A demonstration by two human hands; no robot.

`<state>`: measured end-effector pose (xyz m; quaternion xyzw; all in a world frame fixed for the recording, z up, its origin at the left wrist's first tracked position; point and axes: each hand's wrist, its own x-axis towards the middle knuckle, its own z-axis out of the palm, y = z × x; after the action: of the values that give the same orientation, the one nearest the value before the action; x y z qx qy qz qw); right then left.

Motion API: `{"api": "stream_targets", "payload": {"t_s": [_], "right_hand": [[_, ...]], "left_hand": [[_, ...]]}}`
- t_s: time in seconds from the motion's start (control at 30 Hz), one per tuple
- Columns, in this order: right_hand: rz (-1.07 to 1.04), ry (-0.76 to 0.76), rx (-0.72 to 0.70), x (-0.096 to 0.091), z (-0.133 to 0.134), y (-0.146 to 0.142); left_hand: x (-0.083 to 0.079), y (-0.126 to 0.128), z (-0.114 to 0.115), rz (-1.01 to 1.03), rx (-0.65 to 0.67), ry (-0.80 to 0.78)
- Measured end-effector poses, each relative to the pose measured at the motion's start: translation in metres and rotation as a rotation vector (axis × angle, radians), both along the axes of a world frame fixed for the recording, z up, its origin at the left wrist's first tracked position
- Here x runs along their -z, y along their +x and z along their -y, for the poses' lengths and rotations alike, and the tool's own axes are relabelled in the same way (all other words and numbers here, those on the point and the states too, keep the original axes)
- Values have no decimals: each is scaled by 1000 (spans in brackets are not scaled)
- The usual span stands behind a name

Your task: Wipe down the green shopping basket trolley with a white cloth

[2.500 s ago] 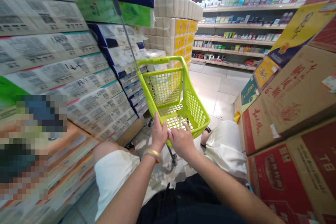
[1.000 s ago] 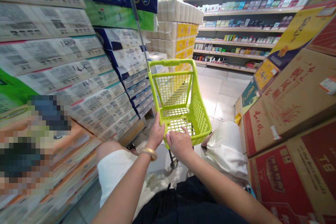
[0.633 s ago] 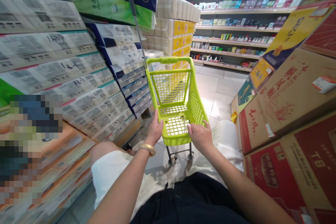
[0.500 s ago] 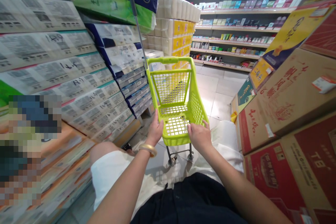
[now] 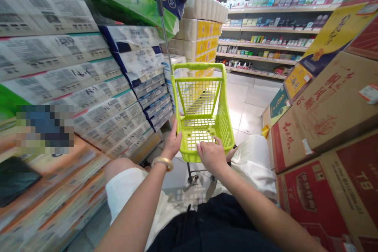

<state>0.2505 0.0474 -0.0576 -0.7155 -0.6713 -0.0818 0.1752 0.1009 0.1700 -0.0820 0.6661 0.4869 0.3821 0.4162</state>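
Note:
A small lime-green plastic shopping cart stands on the tiled floor right in front of my knees, its basket empty. My left hand, with a gold bangle on the wrist, grips the near left rim of the basket. My right hand is closed over the near rim towards the right. A thin metal pole rises from the cart's far left corner.
Stacked tissue and toilet-paper packs wall the left side. Cardboard boxes are piled close on the right. The tiled aisle runs ahead to shelves of small goods. A yellow-and-white paper-roll stack stands beyond the cart.
The cart has swung from angled rightward to pointing straight down the aisle. My right hand slid out to the right rim corner, then back towards the middle of the near rim.

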Motion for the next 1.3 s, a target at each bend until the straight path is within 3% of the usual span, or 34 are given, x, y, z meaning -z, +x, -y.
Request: {"api": "stream_targets", "payload": {"t_s": [0.1,0.2,0.3,0.47,0.57,0.7,0.83,0.97,1.1,1.3], "right_hand": [[42,68,54,4,10,32],[59,84,95,5,12,43],[42,54,95,3,4,23],[17,-35,-53,-6,-18,-30],[21,-59,-90,-8,-22,-37],[28,-36,-38,-4,-13,-8],[53,25,48,0,1,30],[76,40,94,2,4,45],[34,41,96,1,-4,25],[5,-37,-57,-7,-22,-31]], "left_hand": [[1,2,-1,21,0,9],[2,6,-2,46,6,16],[3,9,-1,57,-6,25],[1,7,-3,29,-18,22],[-1,5,-7,43,-8,60],[-4,5,-14,73,-1,133],[-3,10,-15,69,-14,101],[-3,17,-11,78,-17,105],[-2,22,-9,91,-23,88],[1,18,-12,69,-50,81]]}}
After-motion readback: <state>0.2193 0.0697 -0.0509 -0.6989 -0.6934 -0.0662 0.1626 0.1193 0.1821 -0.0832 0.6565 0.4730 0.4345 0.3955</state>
